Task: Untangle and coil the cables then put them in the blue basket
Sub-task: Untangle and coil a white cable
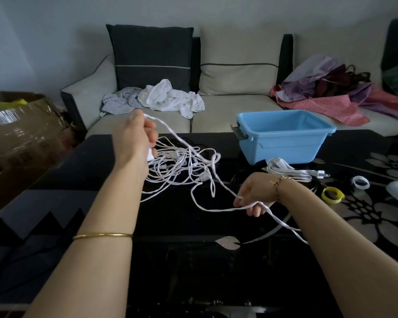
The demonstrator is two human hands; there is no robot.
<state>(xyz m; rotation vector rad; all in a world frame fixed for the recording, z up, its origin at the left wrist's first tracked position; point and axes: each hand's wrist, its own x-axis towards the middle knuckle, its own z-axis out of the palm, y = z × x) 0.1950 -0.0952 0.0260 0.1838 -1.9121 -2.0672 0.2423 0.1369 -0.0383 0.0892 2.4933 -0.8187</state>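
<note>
Head view: my left hand (pixel 136 136) pinches the white cable (pixel 168 128) high, my right hand (pixel 254 195) grips it low, the tangle (pixel 179 167) on the table (pixel 170 226) between them; I should draw slack gently, never tightening knots.

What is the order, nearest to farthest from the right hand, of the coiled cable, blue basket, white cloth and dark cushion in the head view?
1. Coiled cable, on the table just behind the right hand.
2. Basket, farther back on the table.
3. White cloth, on the sofa seat.
4. Dark cushion, against the sofa back.
</note>
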